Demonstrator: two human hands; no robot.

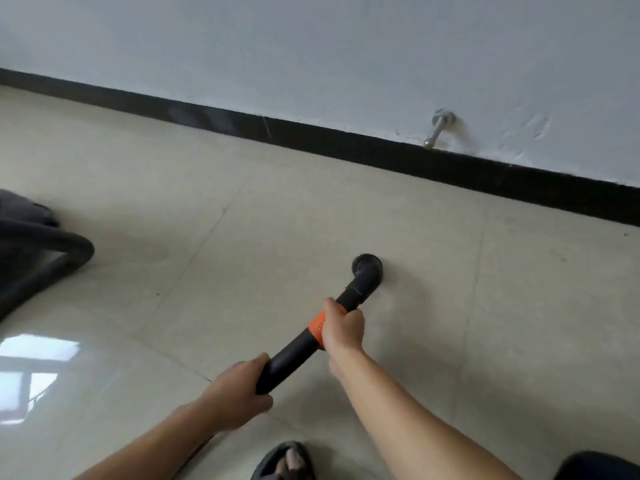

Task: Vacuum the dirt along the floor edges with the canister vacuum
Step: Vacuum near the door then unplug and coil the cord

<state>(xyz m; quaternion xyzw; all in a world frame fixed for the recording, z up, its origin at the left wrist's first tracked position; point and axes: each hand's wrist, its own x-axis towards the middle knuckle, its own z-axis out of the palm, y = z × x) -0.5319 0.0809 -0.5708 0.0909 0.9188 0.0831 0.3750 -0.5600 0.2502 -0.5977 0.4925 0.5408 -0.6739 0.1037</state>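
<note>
Two hands [239,393] [341,329] around vacuum wand [291,351]

This is looking like a plain room in a home: glossy beige floor tiles [311,220] are spreading around the fingers [350,318] of the right hand [341,330], and beyond them a black skirting board [346,143] is running under a white painted wall [311,46]. A silver metal door stopper [438,128] is jutting from that wall, beyond and right of the fingers.
</note>
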